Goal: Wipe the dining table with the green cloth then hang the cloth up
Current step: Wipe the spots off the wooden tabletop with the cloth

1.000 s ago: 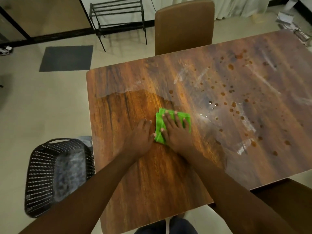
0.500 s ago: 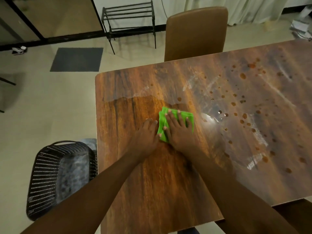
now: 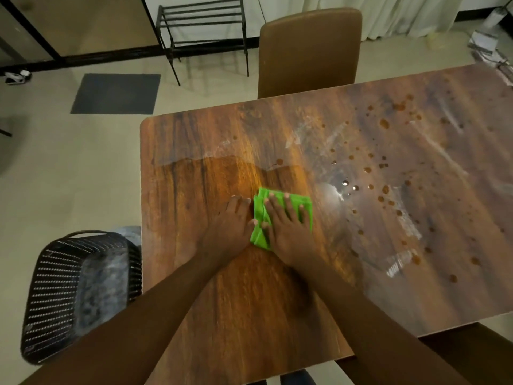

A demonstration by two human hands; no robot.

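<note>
A folded green cloth (image 3: 259,211) lies flat on the wooden dining table (image 3: 194,162), left of its middle. My right hand (image 3: 288,229) presses down on the cloth with fingers spread over it. My left hand (image 3: 230,229) rests flat on the bare wood just left of the cloth, its thumb touching the cloth's edge. The wood around and behind my hands looks darker and wet. Brown drops and whitish smears (image 3: 383,168) cover the right half of the table.
A brown chair (image 3: 309,51) stands at the table's far side. A black woven basket (image 3: 75,295) sits on the floor by the left edge. A black metal rack (image 3: 202,31) stands by the wall, a grey mat (image 3: 116,93) beside it. Another chair (image 3: 472,354) is at lower right.
The hands and cloth stay in about the same spot on the table. The view has shifted, so the table sits further right and lower in frame.
</note>
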